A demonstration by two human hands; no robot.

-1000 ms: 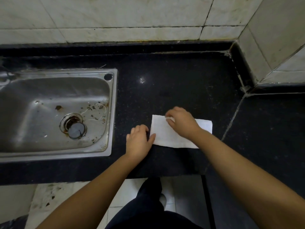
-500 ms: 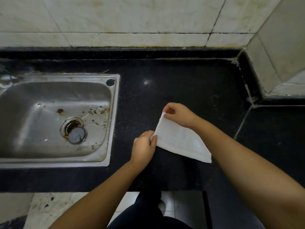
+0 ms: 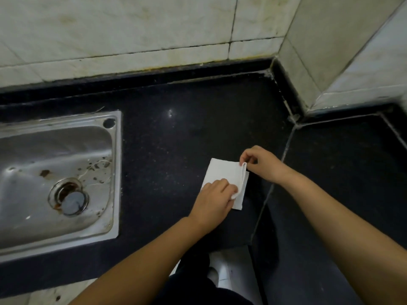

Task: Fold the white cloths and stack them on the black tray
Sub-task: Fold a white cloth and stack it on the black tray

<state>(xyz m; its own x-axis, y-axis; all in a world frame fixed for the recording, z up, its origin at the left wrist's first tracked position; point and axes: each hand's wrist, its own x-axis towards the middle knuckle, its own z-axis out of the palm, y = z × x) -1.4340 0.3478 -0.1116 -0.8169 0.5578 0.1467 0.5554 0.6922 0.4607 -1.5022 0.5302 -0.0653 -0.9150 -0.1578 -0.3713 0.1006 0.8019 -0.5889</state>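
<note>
A small white cloth point(image 3: 222, 172) lies folded on the black stone counter point(image 3: 176, 139), right of the sink. My left hand point(image 3: 214, 200) pinches its near right corner, the fingers covering the near part of the cloth. My right hand point(image 3: 262, 164) pinches the far right corner, where the doubled edge curls up. Both hands hold the same folded edge. No black tray is in view.
A stainless steel sink point(image 3: 55, 179) with a drain plug point(image 3: 72, 200) is set into the counter at the left. Tiled walls point(image 3: 132, 29) close the back and the right corner. A seam point(image 3: 273, 188) splits the counter. The counter's front edge runs below my forearms.
The cloth was a wide rectangle, then was lifted by its left edge and folded over to the right. Now it is a smaller square, and both hands have moved to its right side.
</note>
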